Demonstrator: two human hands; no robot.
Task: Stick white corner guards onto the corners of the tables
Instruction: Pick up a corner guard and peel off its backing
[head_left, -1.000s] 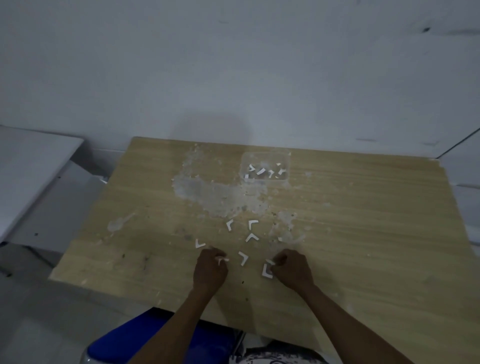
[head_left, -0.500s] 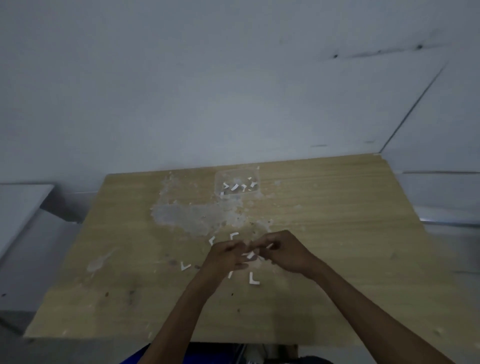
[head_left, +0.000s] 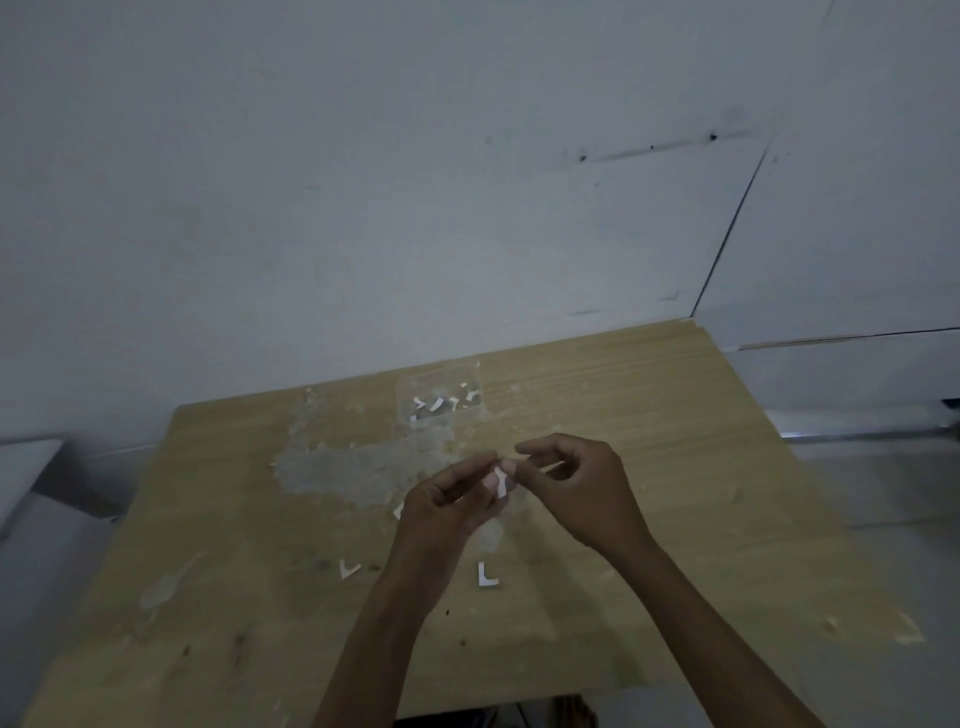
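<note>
Both hands (head_left: 519, 499) pinch corner guard (head_left: 501, 482) above table (head_left: 649, 415)

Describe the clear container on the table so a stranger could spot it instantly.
Start at the wooden table, then its far edge by the wall. The clear plastic container sits there, beyond the hands; unlike the loose guards, it is see-through and holds several white pieces.

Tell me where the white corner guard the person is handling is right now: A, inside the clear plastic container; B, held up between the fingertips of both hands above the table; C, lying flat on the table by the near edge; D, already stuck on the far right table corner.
B: the corner guard sits pinched between the left hand and right hand, raised above the wooden table.
</note>
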